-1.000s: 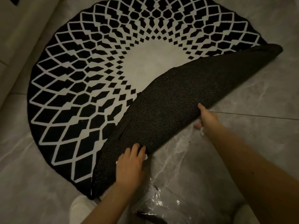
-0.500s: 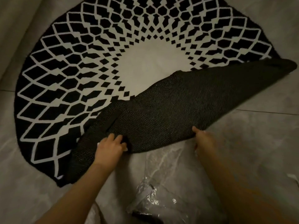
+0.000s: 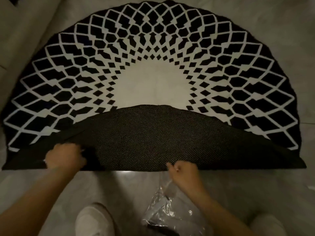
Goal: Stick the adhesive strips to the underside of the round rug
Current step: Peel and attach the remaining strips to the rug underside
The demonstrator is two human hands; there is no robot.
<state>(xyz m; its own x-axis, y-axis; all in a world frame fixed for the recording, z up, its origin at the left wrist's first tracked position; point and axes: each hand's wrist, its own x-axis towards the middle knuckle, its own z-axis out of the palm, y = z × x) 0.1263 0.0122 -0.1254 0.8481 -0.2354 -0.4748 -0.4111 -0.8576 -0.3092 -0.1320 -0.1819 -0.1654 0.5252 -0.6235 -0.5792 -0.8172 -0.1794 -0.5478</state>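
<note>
— Where's the rug?
— The round black-and-white patterned rug (image 3: pixel 153 68) lies on the grey tiled floor (image 3: pixel 281 184), its near edge folded back, dotted dark underside (image 3: pixel 153 138) up.
— And the hands?
— Left hand (image 3: pixel 65 157) grips the fold; right hand (image 3: pixel 185 171) pinches its edge. A crinkled clear plastic bag (image 3: pixel 168 213) lies nearby.

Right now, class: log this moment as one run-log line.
rug: near edge folded over, underside up | left hand: on underside | right hand: at fold | plastic bag: floor
</note>
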